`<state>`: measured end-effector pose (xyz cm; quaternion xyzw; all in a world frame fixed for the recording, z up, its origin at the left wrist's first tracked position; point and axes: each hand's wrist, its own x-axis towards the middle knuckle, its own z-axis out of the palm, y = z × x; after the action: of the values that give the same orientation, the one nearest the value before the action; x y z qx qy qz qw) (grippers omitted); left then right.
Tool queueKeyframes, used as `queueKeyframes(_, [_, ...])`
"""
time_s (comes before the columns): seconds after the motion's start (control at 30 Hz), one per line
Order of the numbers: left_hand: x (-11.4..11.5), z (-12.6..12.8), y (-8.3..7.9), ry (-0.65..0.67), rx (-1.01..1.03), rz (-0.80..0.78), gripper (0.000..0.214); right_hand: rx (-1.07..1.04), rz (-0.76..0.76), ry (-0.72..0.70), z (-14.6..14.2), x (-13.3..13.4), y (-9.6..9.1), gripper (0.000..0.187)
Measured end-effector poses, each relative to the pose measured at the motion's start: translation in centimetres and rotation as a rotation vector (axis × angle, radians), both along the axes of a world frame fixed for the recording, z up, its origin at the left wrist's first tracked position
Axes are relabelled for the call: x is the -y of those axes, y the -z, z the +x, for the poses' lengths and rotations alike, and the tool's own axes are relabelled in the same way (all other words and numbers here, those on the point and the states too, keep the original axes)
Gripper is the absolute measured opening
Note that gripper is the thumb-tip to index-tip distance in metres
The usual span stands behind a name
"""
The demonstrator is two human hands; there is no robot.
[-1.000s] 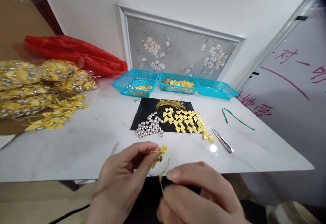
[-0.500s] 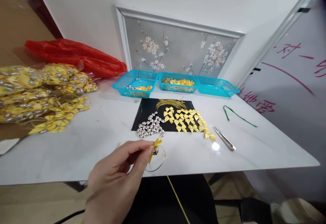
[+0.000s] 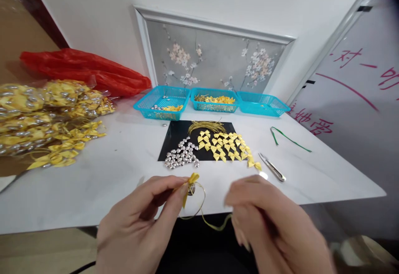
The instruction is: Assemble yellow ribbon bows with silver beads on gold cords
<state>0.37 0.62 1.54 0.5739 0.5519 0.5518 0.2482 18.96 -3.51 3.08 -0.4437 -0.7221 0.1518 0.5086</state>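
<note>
Pinched between thumb and forefinger of the left hand (image 3: 140, 220), above the white table's (image 3: 71, 191) near edge: satiny yellow bow (image 3: 193, 178) with shiny rounded bead (image 3: 191, 189) and thin golden loop (image 3: 205, 195). Wavy strand (image 3: 218, 228) reaching right to the curled, blurred right hand (image 3: 268, 216); grip impossible to tell. Farther off, on and beside a flat black mat (image 3: 173, 131): glossy silver beads (image 3: 181, 157), folded bows (image 3: 220, 156).

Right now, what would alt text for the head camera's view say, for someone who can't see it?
A left hand pinches a yellow bow at a white table, a thin cord reaching to the blurred right hand. Beyond, silver beads and more yellow bows lie on and beside a black mat, with three blue baskets behind.
</note>
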Motion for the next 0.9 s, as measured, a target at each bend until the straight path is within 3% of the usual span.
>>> queueKeyframes(0.1, [-0.1,-0.2,0.3,0.042,-0.016,0.001,0.004,0.017,-0.003,-0.035,-0.8,-2.1,-0.3,0.018])
queueKeyframes(0.23, [-0.1,-0.5,0.6,0.079,-0.054,-0.043,0.005,-0.011,-0.066,-0.022,-1.3,-2.8,0.1,0.007])
queueKeyframes(0.47, [0.4,-0.2,0.6,0.046,-0.086,-0.06,0.009,0.195,0.166,0.085,-2.0,-2.6,1.4,0.021])
queueKeyframes(0.73, [0.0,-0.7,1.2,0.077,-0.142,-0.055,0.012,0.331,0.254,0.095,-1.9,-2.8,1.7,0.022])
queueKeyframes(0.9, [0.0,-0.3,1.0,0.109,-0.234,0.044,0.008,0.372,0.294,0.248,-3.2,-2.2,2.3,0.023])
